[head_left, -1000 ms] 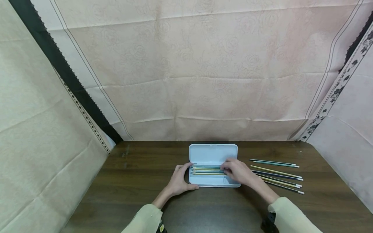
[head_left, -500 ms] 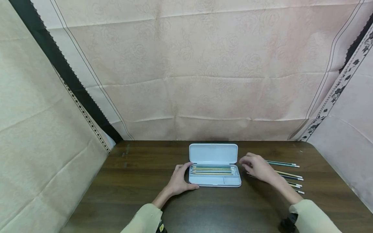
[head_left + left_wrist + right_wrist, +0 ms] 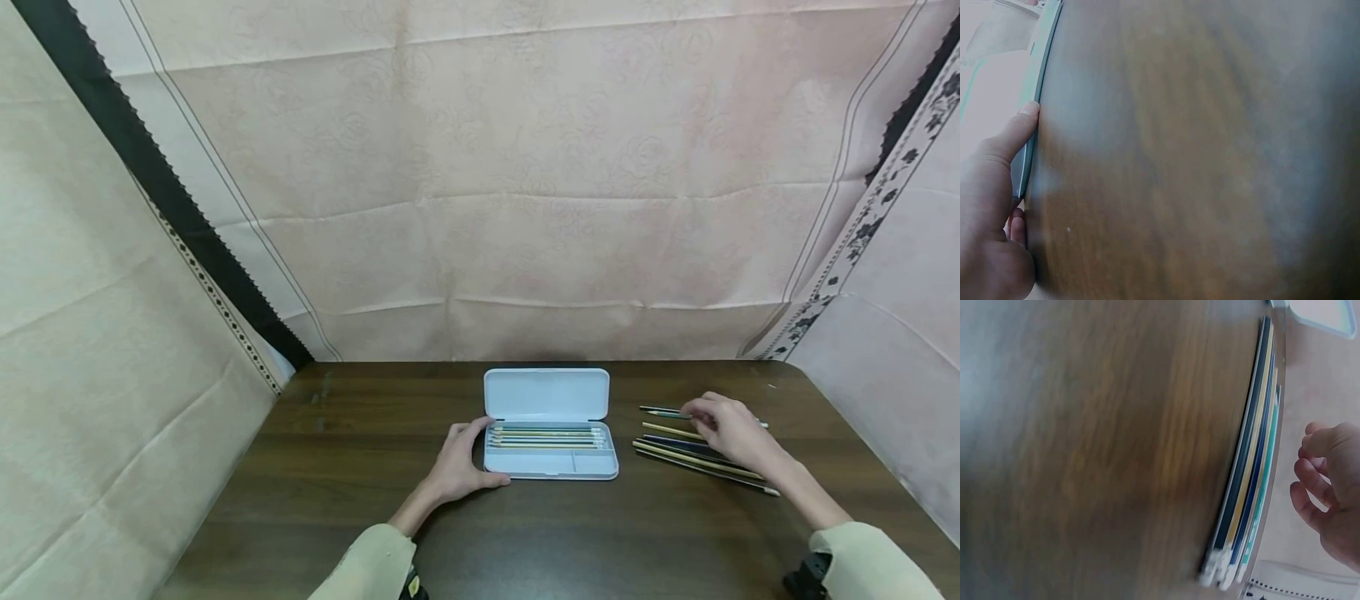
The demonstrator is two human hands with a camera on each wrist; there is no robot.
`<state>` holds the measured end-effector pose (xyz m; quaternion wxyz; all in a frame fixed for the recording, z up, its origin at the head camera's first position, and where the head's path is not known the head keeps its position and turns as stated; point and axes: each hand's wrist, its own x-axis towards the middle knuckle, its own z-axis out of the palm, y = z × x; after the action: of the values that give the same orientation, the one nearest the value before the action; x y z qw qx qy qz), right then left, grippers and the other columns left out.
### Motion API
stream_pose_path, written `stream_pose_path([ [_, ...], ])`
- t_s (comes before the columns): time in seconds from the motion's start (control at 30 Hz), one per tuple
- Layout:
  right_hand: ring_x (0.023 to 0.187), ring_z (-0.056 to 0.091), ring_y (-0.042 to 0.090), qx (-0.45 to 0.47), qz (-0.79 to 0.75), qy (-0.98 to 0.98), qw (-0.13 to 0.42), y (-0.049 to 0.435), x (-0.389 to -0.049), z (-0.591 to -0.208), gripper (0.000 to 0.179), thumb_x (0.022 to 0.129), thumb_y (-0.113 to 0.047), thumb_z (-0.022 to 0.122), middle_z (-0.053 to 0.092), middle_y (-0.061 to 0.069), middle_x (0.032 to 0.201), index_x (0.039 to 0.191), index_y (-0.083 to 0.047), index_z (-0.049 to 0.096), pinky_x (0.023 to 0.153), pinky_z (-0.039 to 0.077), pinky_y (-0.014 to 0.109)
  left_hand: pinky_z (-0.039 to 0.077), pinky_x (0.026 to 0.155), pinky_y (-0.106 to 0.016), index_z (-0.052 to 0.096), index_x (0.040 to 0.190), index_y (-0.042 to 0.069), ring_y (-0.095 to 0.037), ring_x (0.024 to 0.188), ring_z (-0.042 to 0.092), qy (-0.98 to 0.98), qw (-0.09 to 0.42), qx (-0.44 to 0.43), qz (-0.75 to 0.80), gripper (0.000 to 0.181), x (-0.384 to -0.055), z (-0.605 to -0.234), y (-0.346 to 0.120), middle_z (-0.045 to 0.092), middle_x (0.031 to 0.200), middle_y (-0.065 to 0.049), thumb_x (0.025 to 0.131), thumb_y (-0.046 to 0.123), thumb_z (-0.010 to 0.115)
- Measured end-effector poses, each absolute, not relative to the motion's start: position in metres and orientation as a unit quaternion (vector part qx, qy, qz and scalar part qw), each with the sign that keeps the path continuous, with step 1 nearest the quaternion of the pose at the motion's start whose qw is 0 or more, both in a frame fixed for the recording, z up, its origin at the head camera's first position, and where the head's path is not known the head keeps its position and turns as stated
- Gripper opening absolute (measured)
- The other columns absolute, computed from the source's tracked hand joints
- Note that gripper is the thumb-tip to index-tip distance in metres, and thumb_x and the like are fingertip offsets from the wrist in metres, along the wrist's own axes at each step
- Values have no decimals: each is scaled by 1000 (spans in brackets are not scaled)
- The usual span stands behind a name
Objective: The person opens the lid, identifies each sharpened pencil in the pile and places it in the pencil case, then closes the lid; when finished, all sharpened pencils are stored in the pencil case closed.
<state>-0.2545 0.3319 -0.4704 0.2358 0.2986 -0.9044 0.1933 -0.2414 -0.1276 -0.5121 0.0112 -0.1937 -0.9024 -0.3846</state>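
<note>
A light blue pencil case lies unfolded on the table, lid tipped back. Several pencils lie side by side in its upper part. My left hand grips the case's left end, thumb at the near corner and fingers at the far corner; in the left wrist view the thumb presses its edge. My right hand hovers over the loose pencils right of the case, near the teal one. In the right wrist view its fingers are loosely bent and hold nothing.
Dark brown wooden table under everything. Pale patterned cloth hangs behind it and at both sides. The loose pencils lie roughly parallel, their white eraser ends pointing away from the case.
My right hand has moved from the pencils inside the case, rightward past its edge, to above the loose pencils. The left hand keeps its grip on the case.
</note>
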Motion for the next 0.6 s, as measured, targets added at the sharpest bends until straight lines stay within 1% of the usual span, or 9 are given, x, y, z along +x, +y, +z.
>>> stream_pose_path([
  [0.1, 71, 53, 9, 283, 184, -914, 227, 341, -254, -472, 26, 75, 13, 76, 61, -1, 85, 96, -3, 73, 58, 46, 31, 41, 98, -50, 45, 147, 14, -28, 126, 39, -902, 9, -193, -385, 93, -241, -512, -128, 48, 137, -9, 71, 44, 90],
  [0.23, 77, 62, 22, 267, 175, -924, 209, 352, -254, -475, 26, 75, 12, 77, 64, 3, 89, 96, -2, 74, 64, 50, 40, 41, 98, -50, 45, 147, 14, -29, 126, 39, -902, 8, -192, -387, 93, -241, -512, -127, 48, 137, -10, 71, 44, 90],
  [0.33, 82, 64, 31, 252, 170, -932, 198, 362, -255, -478, 26, 74, 11, 78, 65, 5, 91, 96, -3, 74, 69, 50, 48, 41, 98, -50, 45, 147, 15, -28, 126, 39, -902, 8, -191, -387, 93, -241, -512, -127, 48, 137, -10, 71, 44, 90],
  [0.5, 85, 63, 35, 231, 165, -939, 194, 377, -255, -485, 26, 74, 10, 78, 65, 9, 94, 95, -4, 73, 70, 48, 52, 41, 97, -50, 45, 147, 15, -28, 125, 40, -902, 9, -191, -387, 93, -241, -512, -128, 47, 136, -10, 71, 44, 90],
  [0.6, 87, 62, 38, 228, 164, -938, 202, 385, -255, -488, 28, 73, 11, 77, 66, 12, 95, 96, -3, 73, 70, 47, 54, 41, 97, -49, 45, 147, 15, -29, 126, 40, -902, 9, -191, -386, 93, -241, -512, -128, 47, 137, -11, 71, 44, 90],
])
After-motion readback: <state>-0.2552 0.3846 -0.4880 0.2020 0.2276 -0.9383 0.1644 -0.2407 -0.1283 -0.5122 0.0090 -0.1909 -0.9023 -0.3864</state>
